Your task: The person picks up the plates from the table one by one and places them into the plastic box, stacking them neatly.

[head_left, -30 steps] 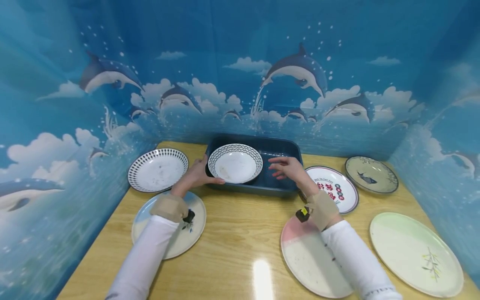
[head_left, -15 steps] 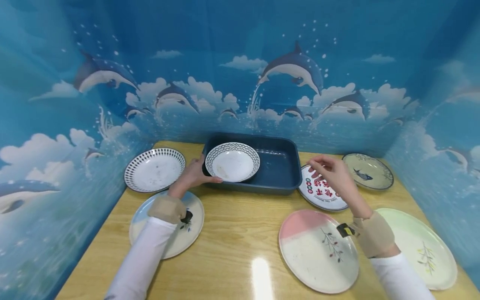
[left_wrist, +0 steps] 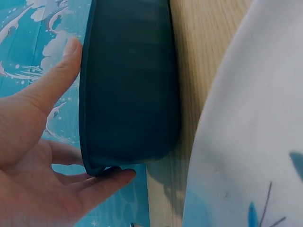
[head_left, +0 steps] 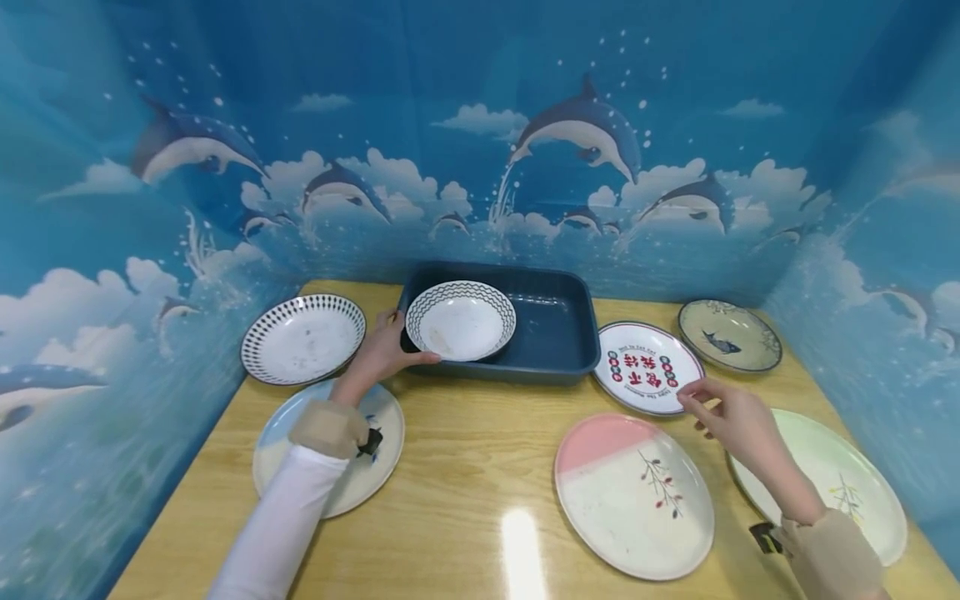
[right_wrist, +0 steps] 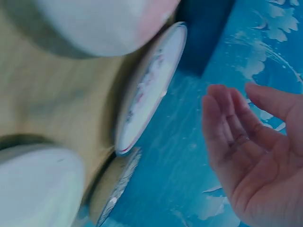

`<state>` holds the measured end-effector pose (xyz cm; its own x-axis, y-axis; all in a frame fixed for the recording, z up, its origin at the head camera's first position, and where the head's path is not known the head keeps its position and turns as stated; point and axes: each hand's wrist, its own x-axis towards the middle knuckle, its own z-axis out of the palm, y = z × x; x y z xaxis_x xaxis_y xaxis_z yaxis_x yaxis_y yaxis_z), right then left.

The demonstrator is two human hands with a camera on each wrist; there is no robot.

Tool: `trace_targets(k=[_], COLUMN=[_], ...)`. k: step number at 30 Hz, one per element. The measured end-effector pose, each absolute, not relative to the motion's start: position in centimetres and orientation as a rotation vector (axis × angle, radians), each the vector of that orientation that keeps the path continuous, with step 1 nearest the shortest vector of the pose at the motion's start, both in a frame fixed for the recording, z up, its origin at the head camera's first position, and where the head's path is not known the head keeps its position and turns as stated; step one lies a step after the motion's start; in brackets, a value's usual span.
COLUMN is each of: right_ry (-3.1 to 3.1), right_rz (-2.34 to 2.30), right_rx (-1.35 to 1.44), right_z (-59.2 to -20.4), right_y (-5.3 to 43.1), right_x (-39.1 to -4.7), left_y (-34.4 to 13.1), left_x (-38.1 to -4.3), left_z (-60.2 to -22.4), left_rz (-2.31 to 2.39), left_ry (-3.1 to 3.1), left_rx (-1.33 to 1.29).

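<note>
Dolphin-print backdrop [head_left: 465, 167] walls in a wood-grain table [head_left: 457, 467]. Dark blue tray [head_left: 551, 329] sits at the back, wavy-rim bowl [head_left: 461, 323] in its left half. Left hand [head_left: 381, 348] grips tray's left end; right hand [head_left: 738, 423], fingers loosely bent, is near lettered plate [head_left: 643, 371].

The table [head_left: 450, 467] looks like glossy wood, the tray [head_left: 551, 333] is smooth and slightly shiny, its bowl [head_left: 461, 321] seems glazed ceramic.

Head view: bright, even; white glare streak on table [head_left: 465, 475], bottom centre. Left wrist view: dimmer, cool cast; tray [left_wrist: 130, 80] dark, soft shadow on table beside it. Right wrist view: dim, bluish; pink-patched plate [right_wrist: 104, 23] blurred, dark shadow beneath.
</note>
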<state>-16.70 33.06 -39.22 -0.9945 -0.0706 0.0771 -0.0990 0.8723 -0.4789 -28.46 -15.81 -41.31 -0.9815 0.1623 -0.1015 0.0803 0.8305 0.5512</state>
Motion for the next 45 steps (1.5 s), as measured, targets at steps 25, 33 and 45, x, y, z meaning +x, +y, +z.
trace_targets(k=[25,33,45], right_ry=[-3.376,-3.376,-3.415], right_rz=[0.558,0.584,0.585], right_rx=[-0.003,-0.033,-0.045], right_z=[-44.9,-45.0,-44.1], right_y=[34.0,33.9,33.8], right_x=[-16.7,-16.5,-15.9], left_y=[-15.5,-15.4,-15.5], left_x=[-28.4,-28.4,-28.4], left_z=[-41.8,-41.6,-41.4], left_rz=[0.876,0.897,0.845], left_ry=[2.847,2.815,2.82], left_rx=[0.151,0.149,0.11])
